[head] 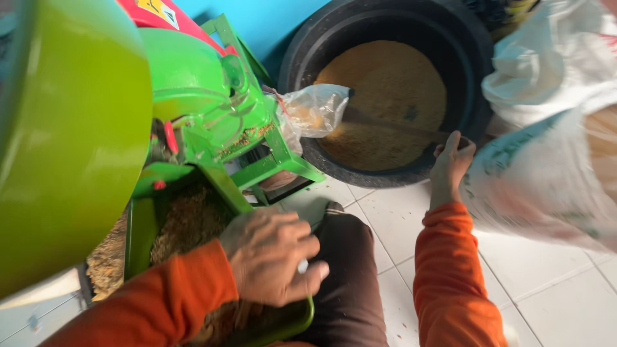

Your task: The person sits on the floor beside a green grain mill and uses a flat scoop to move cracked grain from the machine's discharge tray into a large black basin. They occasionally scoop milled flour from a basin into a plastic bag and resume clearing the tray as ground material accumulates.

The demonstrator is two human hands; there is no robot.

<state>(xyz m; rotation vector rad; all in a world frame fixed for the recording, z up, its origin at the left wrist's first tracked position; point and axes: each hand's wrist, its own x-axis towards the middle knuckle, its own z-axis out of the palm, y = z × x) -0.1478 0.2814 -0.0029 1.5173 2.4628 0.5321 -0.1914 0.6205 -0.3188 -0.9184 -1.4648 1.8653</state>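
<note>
Reaching out over the white tiled floor [553, 289], the right hand [450, 164] curls its fingers around the end of a thin dark stick [392, 125], which slants down into the black tub [469, 77]. That tub stands on the tiles against a blue wall [270, 22] and holds a flat bed of yellow ground meal [392, 90]. A clear plastic bag [315, 109] is tied over the spout of the green grinding machine [205, 96] and hangs over the tub's near rim, with some meal inside it. The left hand [273, 257] lies palm down, fingers loosely bent, on the edge of the machine's green tray [138, 238] (whether it grips anything there I cannot tell, though a small pale tip peeks out beside the thumb). Brown husky material [189, 222] fills the tray. Both arms wear orange sleeves [450, 276]. A white woven sack [546, 173] bulges at the right, just beside the tub.
</note>
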